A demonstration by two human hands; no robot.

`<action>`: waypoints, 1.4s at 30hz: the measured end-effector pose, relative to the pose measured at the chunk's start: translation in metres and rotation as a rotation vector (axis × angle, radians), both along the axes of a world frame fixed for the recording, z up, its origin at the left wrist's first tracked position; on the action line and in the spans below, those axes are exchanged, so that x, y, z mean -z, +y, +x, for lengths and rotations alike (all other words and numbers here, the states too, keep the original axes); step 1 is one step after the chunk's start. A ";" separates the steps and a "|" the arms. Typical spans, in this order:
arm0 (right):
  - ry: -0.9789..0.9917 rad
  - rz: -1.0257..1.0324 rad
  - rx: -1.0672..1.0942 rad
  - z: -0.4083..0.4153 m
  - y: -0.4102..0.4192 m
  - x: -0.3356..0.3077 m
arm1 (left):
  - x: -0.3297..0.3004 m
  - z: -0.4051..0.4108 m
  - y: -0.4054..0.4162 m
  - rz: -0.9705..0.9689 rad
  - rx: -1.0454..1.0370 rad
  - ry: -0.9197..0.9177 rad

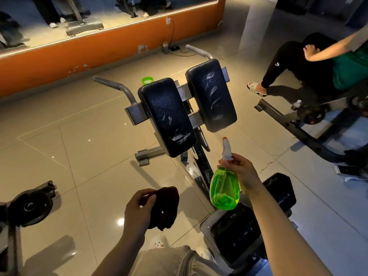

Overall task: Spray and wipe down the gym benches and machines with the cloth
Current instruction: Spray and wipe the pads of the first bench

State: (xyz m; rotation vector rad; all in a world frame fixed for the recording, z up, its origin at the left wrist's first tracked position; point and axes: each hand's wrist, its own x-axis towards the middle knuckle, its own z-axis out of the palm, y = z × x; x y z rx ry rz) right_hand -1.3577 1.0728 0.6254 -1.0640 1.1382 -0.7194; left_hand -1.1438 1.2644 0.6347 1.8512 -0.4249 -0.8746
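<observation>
A grey-framed gym machine stands in front of me with two black pads, the left pad (167, 116) and the right pad (212, 94), both showing wet streaks. My right hand (242, 170) grips the neck of a green spray bottle (225, 188); its white and red nozzle points up toward the pads. My left hand (139, 210) holds a dark cloth (167, 206), bunched up, low over the floor and short of the pads.
A person (310, 62) sits on a bench at the right, one sandalled foot out on the tiles. A weight plate (29, 206) lies at the left. An orange wall base and mirror run along the back. A green lid (147, 79) sits behind the machine. A phone (346, 169) lies on the floor.
</observation>
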 end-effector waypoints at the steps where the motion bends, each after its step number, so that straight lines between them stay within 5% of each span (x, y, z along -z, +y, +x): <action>1: 0.001 0.015 0.010 -0.004 0.003 0.003 | 0.001 -0.001 0.002 0.004 0.003 0.000; 19: 0.051 0.269 -0.058 -0.052 0.093 0.080 | 0.023 -0.014 0.072 0.142 0.023 0.002; 37: 0.208 0.441 0.544 -0.109 0.350 0.081 | 0.053 0.037 0.124 0.100 0.341 0.151; 42: 0.158 0.444 0.561 -0.123 0.375 0.065 | 0.050 0.035 0.126 0.053 0.405 0.144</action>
